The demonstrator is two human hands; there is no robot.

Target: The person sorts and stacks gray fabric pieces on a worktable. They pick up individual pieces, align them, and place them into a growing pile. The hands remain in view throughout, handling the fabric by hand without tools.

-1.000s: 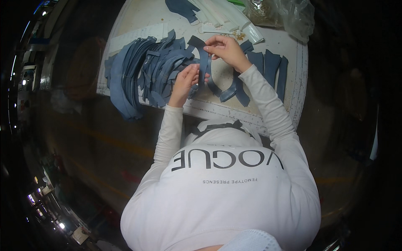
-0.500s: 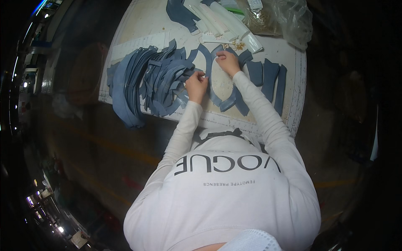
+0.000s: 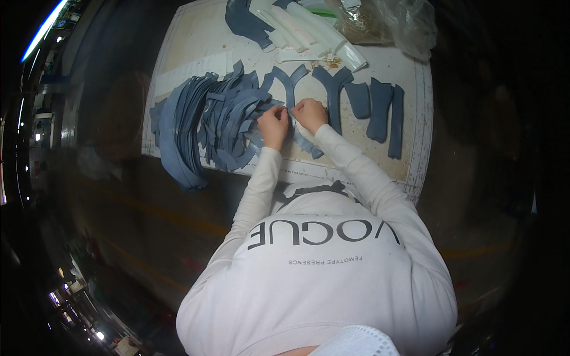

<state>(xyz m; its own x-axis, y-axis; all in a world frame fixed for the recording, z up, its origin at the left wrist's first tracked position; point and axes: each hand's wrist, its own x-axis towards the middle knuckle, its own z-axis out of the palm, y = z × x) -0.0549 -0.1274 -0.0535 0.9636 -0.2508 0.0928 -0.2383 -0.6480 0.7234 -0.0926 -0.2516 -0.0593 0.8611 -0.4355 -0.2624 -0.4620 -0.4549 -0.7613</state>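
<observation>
My left hand (image 3: 274, 126) is closed in a pinch at the left side of a blue Y-shaped cut piece (image 3: 289, 83) of thin, leather-like material. Right beside it, my right hand (image 3: 310, 115) pinches the same piece about midway along, the fingertips of both hands nearly meeting. The forked top of the piece points away from me, while its lower end (image 3: 309, 145) slants to the right below my hands. A second blue Y-shaped piece (image 3: 333, 98) lies flat on the table just right of my right hand. My fingers hide the middle of the held piece.
Left of my hands lies a thick pile of blue cut strips (image 3: 190, 124), partly over the table's (image 3: 409, 107) near edge. Several short blue pieces (image 3: 380, 110) lie at right. White rolled strips (image 3: 320, 35), a blue piece (image 3: 246, 24) and clear plastic bags (image 3: 409, 26) sit at the back.
My right hand has come down and left from the forked top of the right piece to beside my left hand. The right Y-shaped piece now lies straighter, farther right.
</observation>
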